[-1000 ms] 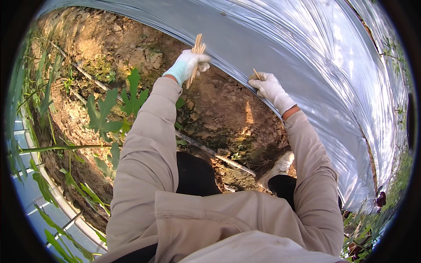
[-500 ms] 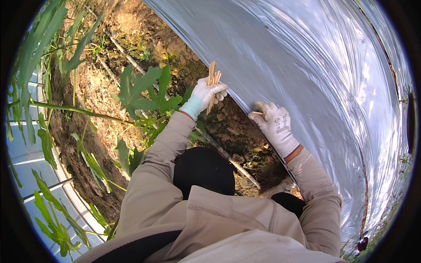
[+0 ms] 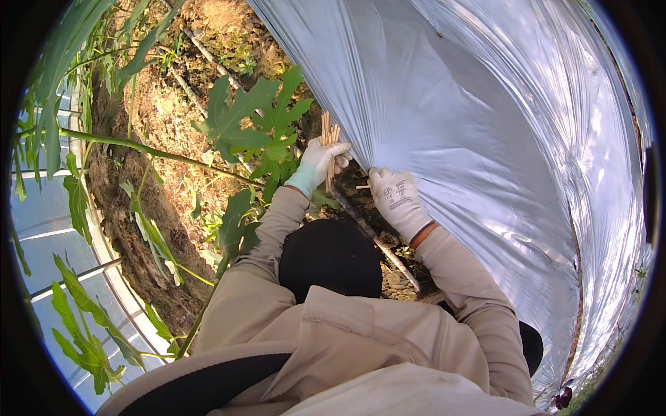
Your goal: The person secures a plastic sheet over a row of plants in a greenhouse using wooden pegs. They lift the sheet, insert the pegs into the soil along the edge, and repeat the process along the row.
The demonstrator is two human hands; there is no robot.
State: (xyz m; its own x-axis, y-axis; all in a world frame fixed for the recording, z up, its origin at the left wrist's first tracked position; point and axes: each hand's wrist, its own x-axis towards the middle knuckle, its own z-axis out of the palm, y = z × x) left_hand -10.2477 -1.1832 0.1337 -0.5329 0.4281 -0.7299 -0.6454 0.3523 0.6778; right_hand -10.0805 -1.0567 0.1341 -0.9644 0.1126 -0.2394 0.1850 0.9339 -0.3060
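Sticks (image 3: 328, 142) — a thin wooden bundle — are standing upright in the left hand (image 3: 320, 161), its grip pinching them beside the silver plastic sheet (image 3: 485, 139). The right hand (image 3: 395, 201) is pressing the sheet's edge, pinching one stick (image 3: 362, 186).

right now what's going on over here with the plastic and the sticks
A person in white work gloves crouches over bare soil beside a silver plastic sheet. The left hand grips a bundle of thin wooden sticks held upright. The right hand presses on the sheet's lower edge and holds a single stick pointing toward the left hand. A broad-leafed young plant stands just left of the hands.
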